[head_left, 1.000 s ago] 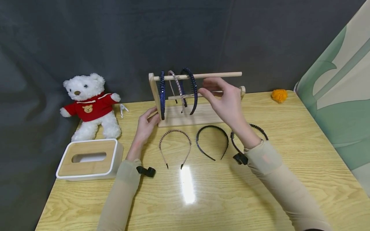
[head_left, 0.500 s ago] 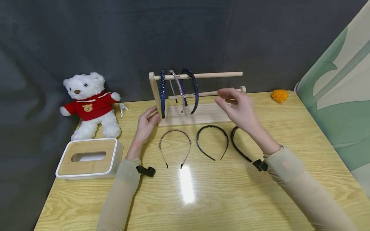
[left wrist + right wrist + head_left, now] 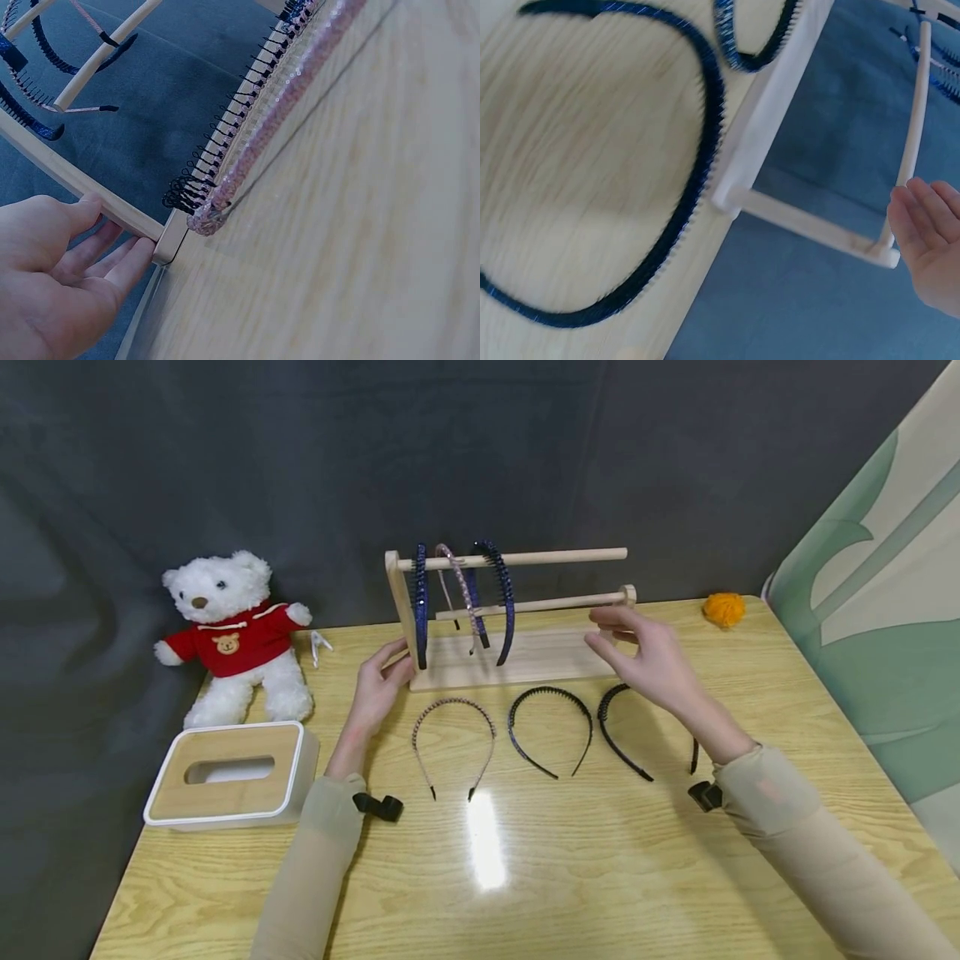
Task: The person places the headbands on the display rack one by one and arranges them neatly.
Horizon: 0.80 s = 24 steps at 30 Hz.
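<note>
- Head view: since 1 second earlier, the right hand (image 3: 651, 662) had moved down and rightward, away from the hung headbands; the left hand (image 3: 378, 685) had stayed at the wooden rack (image 3: 525, 657).
- Head view: 3 headbands hung on the upper rod (image 3: 570, 557), toward its left end: 2 dark blue headbands (image 3: 422, 610) with 1 pink headband (image 3: 461, 578) between them.
- Head view: 3 more lay in a row before the rack: a pinkish band (image 3: 453, 699), a middle dark band (image 3: 553, 688) and a right dark band (image 3: 602, 712).
- Left wrist view: thumb and fingers gripped the rack's left upright near its base.
- Right wrist view: the right hand was empty, fingers extended, beside a rod; contact could not be determined.
</note>
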Each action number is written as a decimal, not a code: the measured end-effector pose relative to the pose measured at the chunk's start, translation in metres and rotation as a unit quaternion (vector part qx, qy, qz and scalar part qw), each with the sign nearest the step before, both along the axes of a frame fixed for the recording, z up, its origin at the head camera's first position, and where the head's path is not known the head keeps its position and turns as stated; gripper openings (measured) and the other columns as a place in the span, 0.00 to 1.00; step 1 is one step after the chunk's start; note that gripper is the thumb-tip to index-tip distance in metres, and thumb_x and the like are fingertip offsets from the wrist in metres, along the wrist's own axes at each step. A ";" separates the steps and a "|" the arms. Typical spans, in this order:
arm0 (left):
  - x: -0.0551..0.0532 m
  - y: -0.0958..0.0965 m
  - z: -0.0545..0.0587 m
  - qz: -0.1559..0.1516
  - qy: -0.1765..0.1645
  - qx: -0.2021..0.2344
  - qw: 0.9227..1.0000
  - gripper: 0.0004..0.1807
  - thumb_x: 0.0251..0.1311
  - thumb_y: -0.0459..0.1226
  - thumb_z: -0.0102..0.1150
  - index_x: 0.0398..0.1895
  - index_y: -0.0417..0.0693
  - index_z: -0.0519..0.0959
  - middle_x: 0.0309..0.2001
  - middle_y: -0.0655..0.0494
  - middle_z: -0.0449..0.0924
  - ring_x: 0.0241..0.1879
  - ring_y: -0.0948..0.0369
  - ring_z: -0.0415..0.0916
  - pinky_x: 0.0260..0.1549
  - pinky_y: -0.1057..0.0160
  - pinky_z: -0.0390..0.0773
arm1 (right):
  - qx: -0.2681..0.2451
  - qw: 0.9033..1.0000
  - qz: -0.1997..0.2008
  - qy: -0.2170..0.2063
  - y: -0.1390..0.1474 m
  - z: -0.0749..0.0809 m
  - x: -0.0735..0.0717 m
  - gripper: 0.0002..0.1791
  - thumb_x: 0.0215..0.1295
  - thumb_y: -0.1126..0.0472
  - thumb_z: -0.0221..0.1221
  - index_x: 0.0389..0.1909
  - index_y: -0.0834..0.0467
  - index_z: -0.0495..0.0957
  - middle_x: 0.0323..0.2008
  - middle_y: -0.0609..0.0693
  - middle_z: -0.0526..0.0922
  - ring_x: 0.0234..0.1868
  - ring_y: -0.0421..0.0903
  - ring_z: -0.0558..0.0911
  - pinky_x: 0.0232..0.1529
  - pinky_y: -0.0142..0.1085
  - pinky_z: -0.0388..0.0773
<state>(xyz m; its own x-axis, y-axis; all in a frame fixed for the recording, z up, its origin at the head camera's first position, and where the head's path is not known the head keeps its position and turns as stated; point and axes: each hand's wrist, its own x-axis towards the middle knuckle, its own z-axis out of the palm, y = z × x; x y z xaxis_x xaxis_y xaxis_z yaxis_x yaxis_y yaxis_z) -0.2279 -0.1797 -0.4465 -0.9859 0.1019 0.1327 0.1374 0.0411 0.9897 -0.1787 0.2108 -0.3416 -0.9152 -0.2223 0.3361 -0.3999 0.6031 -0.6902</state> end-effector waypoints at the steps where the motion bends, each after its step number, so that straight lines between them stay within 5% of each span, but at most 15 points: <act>1: 0.000 0.000 0.000 0.001 0.000 0.000 1.000 0.24 0.80 0.26 0.53 0.75 0.31 0.70 0.73 0.35 0.71 0.67 0.40 0.76 0.63 0.60 0.83 | 0.006 1.000 -0.001 -0.001 0.002 -0.001 0.000 0.23 0.79 0.59 0.64 0.66 0.67 0.79 0.62 0.65 0.83 0.62 0.63 0.81 0.69 0.58 0.78; 24: 0.001 0.001 0.000 0.002 0.002 0.001 1.000 0.23 0.81 0.26 0.52 0.75 0.30 0.71 0.73 0.35 0.71 0.67 0.39 0.76 0.62 0.63 0.83 | 0.080 0.996 -0.005 -0.033 0.057 -0.031 0.006 0.23 0.77 0.61 0.66 0.64 0.71 0.79 0.60 0.71 0.82 0.60 0.72 0.81 0.64 0.67 0.78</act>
